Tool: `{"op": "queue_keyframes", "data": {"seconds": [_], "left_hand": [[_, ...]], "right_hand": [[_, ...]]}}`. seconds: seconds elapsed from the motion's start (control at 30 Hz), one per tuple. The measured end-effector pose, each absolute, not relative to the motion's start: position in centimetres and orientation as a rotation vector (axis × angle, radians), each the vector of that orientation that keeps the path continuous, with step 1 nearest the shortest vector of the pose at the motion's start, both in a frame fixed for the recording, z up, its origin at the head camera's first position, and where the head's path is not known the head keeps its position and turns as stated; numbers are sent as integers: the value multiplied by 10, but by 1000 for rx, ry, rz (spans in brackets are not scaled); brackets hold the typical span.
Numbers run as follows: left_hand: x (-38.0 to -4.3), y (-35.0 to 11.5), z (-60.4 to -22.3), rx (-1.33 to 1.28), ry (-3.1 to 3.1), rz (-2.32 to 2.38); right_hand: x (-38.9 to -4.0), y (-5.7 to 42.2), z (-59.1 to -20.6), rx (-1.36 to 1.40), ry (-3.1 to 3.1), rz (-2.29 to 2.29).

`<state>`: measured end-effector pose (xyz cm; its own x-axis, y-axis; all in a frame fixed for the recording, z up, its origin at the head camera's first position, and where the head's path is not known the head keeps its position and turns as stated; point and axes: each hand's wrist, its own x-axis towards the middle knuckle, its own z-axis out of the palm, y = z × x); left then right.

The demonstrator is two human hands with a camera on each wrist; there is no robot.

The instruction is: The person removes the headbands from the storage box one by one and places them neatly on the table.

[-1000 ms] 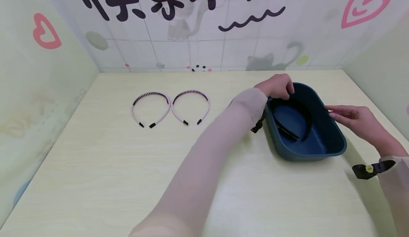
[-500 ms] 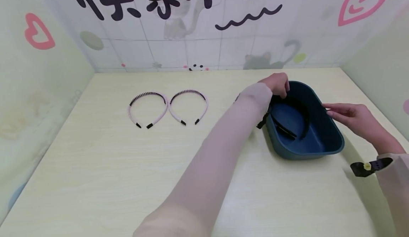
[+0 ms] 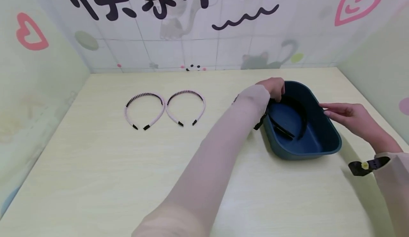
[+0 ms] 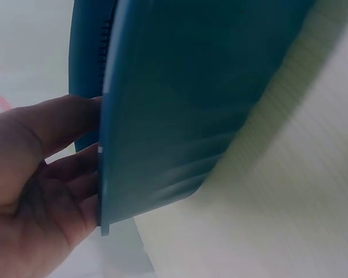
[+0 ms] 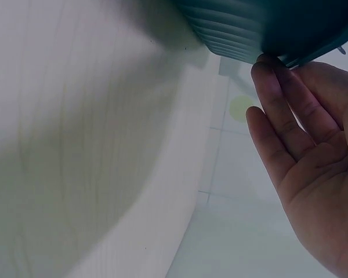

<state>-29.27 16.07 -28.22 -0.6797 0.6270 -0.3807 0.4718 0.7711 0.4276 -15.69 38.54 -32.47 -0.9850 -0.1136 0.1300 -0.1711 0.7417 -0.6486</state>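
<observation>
Pinching a rounded blue plastic tub (image 3: 292, 152): right hand (image 3: 353, 118). Left hand (image 3: 274, 87) hides its hold. Only left wrist view shows black comb teeth (image 4: 104, 49).

Table (image 3: 127, 180): pale, wood-grained surface. Toward the rear, left of centre, one pink headband (image 3: 144, 94) and a second pink headband (image 3: 185, 91) lie flat side by side, open ends facing the near edge. Blue bin (image 3: 292, 154) stands toward the right, well apart from both.

Two headbands (image 3: 164, 104) left of the bin (image 3: 322, 132)
</observation>
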Motion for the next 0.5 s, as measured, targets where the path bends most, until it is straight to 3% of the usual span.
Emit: {"op": "queue_keyframes", "data": {"seconds": [0.5], "left_hand": [[-294, 159, -284, 806, 2520, 446]], "right_hand": [[-157, 385, -325, 240, -2845, 1095]]}}
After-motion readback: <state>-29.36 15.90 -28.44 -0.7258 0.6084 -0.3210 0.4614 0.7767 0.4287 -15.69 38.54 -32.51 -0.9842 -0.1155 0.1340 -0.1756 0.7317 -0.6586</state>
